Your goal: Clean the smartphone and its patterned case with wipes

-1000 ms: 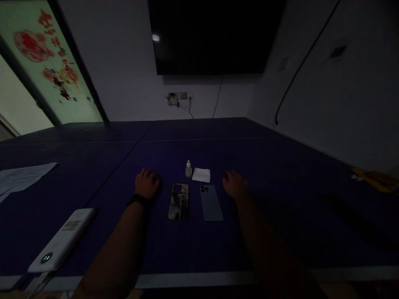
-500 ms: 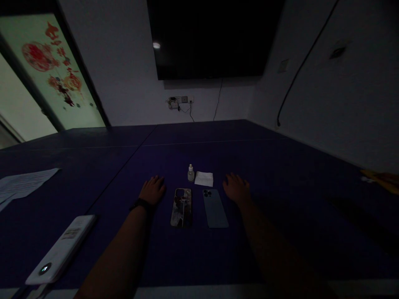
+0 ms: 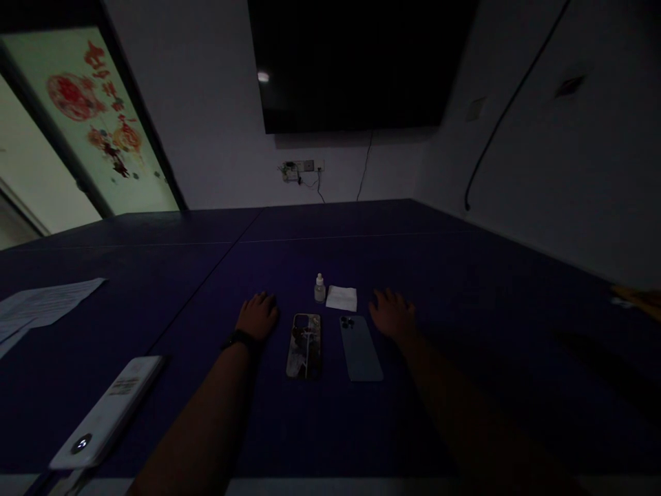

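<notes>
My left hand (image 3: 258,315) lies palm down on the dark blue tabletop, fingers apart, holding nothing; a dark band circles its wrist. Just right of it is a patterned phone case (image 3: 304,346), lying flat. Beside the case rests a blue-grey smartphone (image 3: 361,348), back side up with its camera lenses at the top left. My right hand (image 3: 392,313) lies to the right of the phone, flat on the table with nothing in it. Between and beyond the hands stand a small clear bottle with a white top (image 3: 319,289) and a folded white cloth or tissue (image 3: 341,298).
A white power bank (image 3: 108,413) with cables lies at the near left, its small round display lit. Printed papers (image 3: 46,306) are farther left. Something yellow (image 3: 640,300) sits at the right edge. A dark wall screen (image 3: 356,65) hangs beyond the table (image 3: 170,269).
The whole view has shifted slightly, so everything appears a little farther right. Both hands and the objects keep their places on the table.
</notes>
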Tool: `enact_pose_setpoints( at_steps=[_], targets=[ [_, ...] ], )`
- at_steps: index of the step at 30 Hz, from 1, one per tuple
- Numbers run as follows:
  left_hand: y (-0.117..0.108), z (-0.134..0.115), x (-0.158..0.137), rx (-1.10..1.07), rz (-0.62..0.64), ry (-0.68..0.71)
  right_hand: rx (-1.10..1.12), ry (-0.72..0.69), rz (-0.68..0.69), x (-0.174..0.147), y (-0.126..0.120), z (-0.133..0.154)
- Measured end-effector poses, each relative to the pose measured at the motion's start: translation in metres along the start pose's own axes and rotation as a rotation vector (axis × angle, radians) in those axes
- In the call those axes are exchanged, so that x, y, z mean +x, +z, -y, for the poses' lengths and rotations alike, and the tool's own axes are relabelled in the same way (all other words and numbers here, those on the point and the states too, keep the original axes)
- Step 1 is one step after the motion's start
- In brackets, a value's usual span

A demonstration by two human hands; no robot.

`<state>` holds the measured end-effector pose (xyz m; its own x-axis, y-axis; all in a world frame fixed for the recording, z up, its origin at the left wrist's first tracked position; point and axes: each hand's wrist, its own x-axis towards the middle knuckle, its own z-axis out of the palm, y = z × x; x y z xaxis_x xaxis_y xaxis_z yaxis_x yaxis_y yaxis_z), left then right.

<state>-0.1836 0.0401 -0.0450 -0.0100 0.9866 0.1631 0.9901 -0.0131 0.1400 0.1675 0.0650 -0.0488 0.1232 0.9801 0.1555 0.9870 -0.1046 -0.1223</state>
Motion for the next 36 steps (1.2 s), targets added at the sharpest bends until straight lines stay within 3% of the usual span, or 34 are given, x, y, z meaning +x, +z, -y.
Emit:
enact_pose_setpoints(
  at_steps=[13, 22, 25, 30, 36],
  targets=[
    [0.0, -0.004, 0.001, -0.017, -0.043, -0.024, 0.013, -0.02, 0.001, 0.016, -0.003, 0.003],
    [-0.01, -0.013, 0.004, -0.2, -0.054, -0.069, 0.094, -0.046, 0.024, 0.019, -0.007, 0.001],
    [-0.022, -0.029, 0.019, -0.353, -0.077, -0.035, 0.123, -0.034, -0.007, 0.021, -0.009, 0.0],
    [-0.045, -0.074, 0.051, -0.613, -0.08, 0.158, 0.158, -0.04, -0.062, 0.024, -0.009, -0.002],
    [-0.054, -0.098, 0.073, -0.7, 0.001, 0.242, 0.208, -0.083, -0.1, 0.025, -0.01, -0.002]
  ],
)
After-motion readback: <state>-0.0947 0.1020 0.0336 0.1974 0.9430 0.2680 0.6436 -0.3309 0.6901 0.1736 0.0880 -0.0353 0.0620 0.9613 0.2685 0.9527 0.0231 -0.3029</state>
